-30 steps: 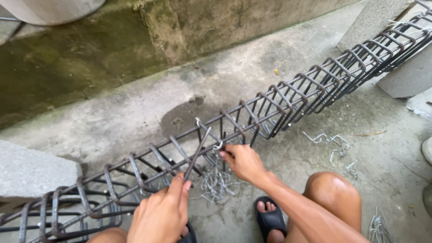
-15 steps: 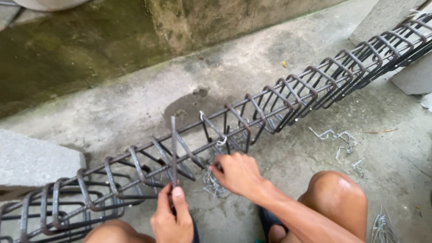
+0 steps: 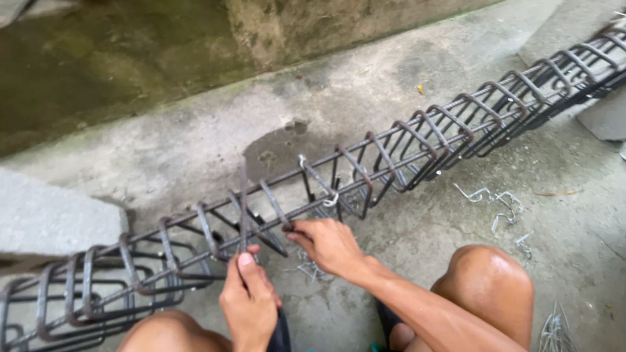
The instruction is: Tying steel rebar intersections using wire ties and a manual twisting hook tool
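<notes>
Squatting close over the long rebar cage (image 3: pixel 365 176) lying across the concrete floor (image 3: pixel 195 137), the person pinches one upright stirrup (image 3: pixel 242 208) in the left hand (image 3: pixel 249 301), apparently to steady it. The right hand (image 3: pixel 328 246) grips the near rail beside it, fingers closed on the bar, with loose tie wires (image 3: pixel 495 202) scattered within reach.

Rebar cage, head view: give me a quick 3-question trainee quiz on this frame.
1. True or false: the left hand grips a rod-like tool standing upright against the rebar cage.
2. The right hand pinches at: A) a lower long bar of the cage, B) the concrete block, C) a knee.
3. What lies loose on the concrete floor right of the cage's middle?

Key: 1 true. 2 A. 3 bent wire ties.
</notes>
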